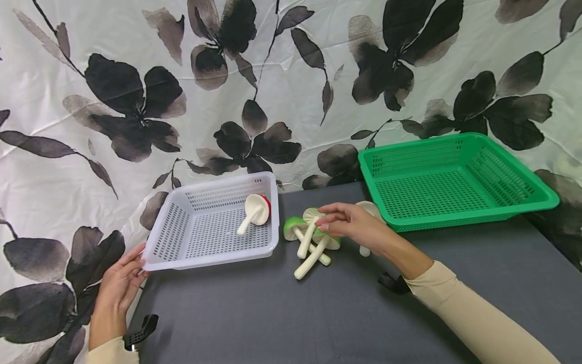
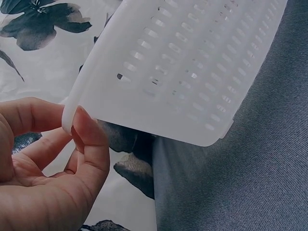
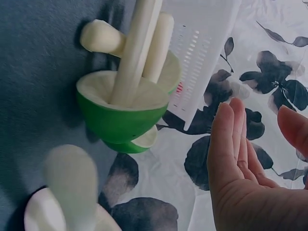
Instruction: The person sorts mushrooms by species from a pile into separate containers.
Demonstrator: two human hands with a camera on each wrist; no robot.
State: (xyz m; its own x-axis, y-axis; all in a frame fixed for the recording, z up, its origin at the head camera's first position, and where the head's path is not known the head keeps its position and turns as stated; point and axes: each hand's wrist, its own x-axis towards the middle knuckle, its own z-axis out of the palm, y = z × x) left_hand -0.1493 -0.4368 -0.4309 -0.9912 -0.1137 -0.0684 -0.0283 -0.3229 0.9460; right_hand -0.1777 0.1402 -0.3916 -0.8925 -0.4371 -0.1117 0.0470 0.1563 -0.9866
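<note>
Three green-capped, pale-stemmed mushrooms (image 1: 307,241) lie crossed on the worktop (image 1: 227,313), right of the white basket (image 1: 213,260); the left hand (image 1: 120,280) pinches its near left corner. The right hand (image 1: 358,225) hovers close to them, fingers fairly straight, thumb wide apart.

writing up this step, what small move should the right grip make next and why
Probably lower the right grip and pinch a green-capped mushroom: that grip looks open and empty close by, while the left grip holds the white basket, where one red-capped mushroom lies.
</note>
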